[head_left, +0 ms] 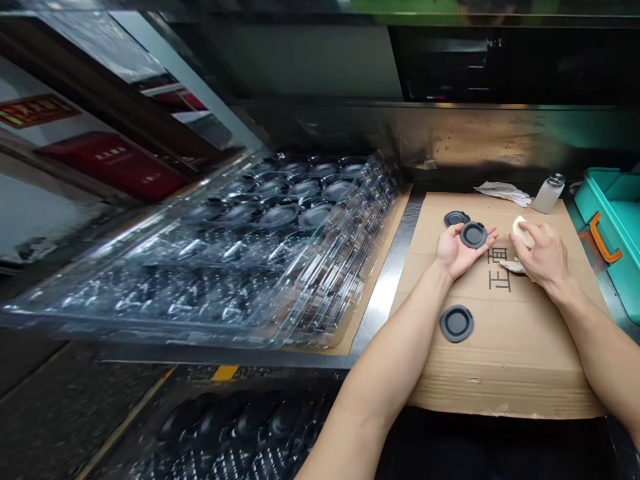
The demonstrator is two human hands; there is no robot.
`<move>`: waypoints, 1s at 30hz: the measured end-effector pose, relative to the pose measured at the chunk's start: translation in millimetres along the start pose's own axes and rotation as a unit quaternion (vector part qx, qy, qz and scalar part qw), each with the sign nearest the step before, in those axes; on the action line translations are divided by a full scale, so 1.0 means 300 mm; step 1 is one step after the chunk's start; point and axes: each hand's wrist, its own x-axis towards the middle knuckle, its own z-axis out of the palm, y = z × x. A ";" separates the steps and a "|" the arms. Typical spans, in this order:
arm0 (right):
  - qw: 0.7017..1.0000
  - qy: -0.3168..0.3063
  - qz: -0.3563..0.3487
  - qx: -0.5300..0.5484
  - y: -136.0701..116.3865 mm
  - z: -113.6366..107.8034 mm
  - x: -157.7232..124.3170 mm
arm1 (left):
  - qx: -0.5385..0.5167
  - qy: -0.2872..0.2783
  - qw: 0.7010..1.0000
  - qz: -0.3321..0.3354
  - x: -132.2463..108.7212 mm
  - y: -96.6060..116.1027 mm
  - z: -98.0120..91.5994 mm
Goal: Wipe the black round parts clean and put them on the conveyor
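bare left forearm (395,363), bare right forearm (595,337), bare fingers (493,235)

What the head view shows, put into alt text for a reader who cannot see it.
A person's upturned left grip bears a dark rounded piece over a cardboard sheet; the right grip pinches a pale pad. Two similar pieces lie on the cardboard, with clear plastic trays at left and a teal bin at right.

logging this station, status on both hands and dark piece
Left hand open, dark piece on it. Right hand pinching white pad. Two more dark pieces on cardboard nearby.
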 end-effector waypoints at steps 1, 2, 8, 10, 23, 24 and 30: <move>0.999 -0.029 0.016 -0.028 0.020 -0.002 0.006 | 0.000 -0.003 1.000 0.001 -0.004 0.003 0.002; 0.997 -0.055 0.027 -0.053 0.037 -0.004 0.012 | 0.003 -0.006 1.000 0.003 -0.006 0.004 0.003; 0.988 -0.147 -0.039 -0.028 0.053 -0.074 0.015 | 0.016 0.009 1.000 0.008 -0.001 0.002 -0.003; 0.963 -0.259 -0.077 0.005 0.047 -0.106 0.013 | 0.011 0.014 1.000 0.013 0.000 0.004 -0.008; 0.988 -0.089 -0.072 0.103 -0.143 -0.010 -0.045 | 0.097 -0.020 0.995 -0.004 0.003 -0.091 0.017; 0.989 -0.084 -0.070 0.102 -0.150 0.004 -0.048 | 0.099 -0.023 0.995 -0.008 0.001 -0.097 0.020; 0.984 -0.051 -0.085 0.151 -0.168 0.071 -0.045 | 0.113 -0.012 0.993 -0.013 0.010 -0.111 0.015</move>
